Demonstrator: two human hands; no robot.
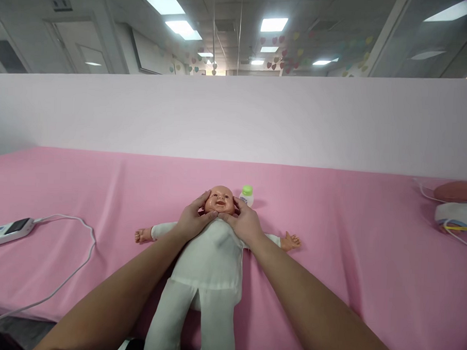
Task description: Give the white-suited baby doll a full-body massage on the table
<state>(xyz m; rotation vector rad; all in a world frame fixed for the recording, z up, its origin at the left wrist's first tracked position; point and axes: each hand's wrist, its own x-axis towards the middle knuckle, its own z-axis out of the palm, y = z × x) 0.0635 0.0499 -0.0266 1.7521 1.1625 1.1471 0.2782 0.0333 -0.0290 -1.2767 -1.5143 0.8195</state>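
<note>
A baby doll with a white cloth body lies on its back, its arms spread to both sides and its legs toward me. Its head is held between my two hands. My left hand cups the head's left side in view, thumb under the chin. On the other side my right hand mirrors it, fingers beside the cheek and thumb at the chin. Just behind my right fingers stands a small bottle with a green cap.
Pink cloth covers the table, with a white partition behind it. At the left lies a white device with a cable. A brownish object and a bundled cloth item rest at the far right.
</note>
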